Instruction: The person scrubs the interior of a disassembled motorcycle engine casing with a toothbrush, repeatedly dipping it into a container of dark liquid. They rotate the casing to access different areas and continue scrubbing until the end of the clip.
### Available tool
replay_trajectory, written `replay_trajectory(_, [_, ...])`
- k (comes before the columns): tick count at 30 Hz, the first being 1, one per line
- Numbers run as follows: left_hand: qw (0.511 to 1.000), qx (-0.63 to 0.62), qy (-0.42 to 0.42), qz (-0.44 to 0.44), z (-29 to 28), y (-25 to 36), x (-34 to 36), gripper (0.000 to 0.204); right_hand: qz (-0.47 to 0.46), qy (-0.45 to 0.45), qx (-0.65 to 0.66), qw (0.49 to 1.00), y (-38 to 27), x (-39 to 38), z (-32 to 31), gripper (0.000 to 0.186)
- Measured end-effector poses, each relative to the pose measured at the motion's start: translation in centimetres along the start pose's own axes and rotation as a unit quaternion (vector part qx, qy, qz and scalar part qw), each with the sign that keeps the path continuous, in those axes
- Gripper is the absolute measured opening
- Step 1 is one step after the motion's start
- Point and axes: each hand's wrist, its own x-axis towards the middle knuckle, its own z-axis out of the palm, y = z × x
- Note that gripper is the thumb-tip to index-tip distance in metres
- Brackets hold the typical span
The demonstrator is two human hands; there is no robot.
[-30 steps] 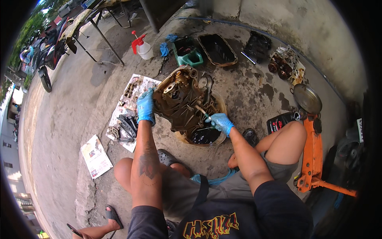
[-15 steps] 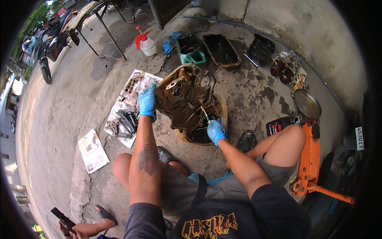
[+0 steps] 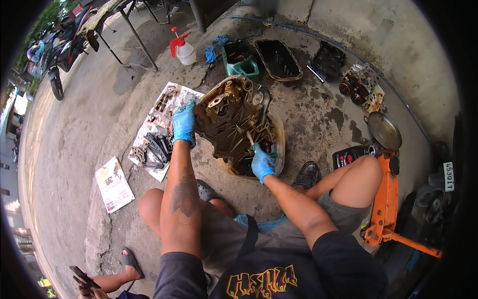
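Note:
An oily, brown metal engine casing (image 3: 224, 122) is tilted up over a round, yellowish basin (image 3: 282, 149). My left hand (image 3: 184, 124), in a blue glove, is closed on the casing's left edge. My right hand (image 3: 262, 164), also gloved in blue, has its fingers wrapped round a small brush (image 3: 250, 136). The brush tip meets the ribbed inner face of the casing, at its lower right. Most of the brush handle is hidden in my fist. Inside the basin, the contents are dark and largely covered by the casing.
Newspaper (image 3: 167, 107) with metal parts lies left. Beyond stand a white-and-red spray bottle (image 3: 184, 51), a cut green container (image 3: 241, 62) and a black oil pan (image 3: 278, 60). An orange jack (image 3: 383, 199) is at right. A person's hand holds a phone (image 3: 83, 277) at lower left.
My right hand has moved a little to the left with the brush, whose tip has shifted left across the casing. My left hand keeps its hold on the casing's edge.

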Motion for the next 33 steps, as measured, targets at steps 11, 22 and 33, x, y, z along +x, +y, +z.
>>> replay_trajectory(11, [0.987,-0.121,-0.042,-0.1,1.3,6.3,-0.7,0.036,-0.099,0.163,0.244,0.951,3.4,1.8,2.5,0.037])
replay_trajectory(22, [0.962,-0.2,0.003,-0.186,1.6,5.5,-0.4,0.035,0.133,-0.185,0.769,0.598,-2.4,2.1,2.1,0.031])
replay_trajectory(33, [0.966,-0.181,0.023,-0.184,0.5,3.6,-0.5,0.038,-0.03,-0.375,-0.175,0.91,0.4,1.7,-4.9,0.025])
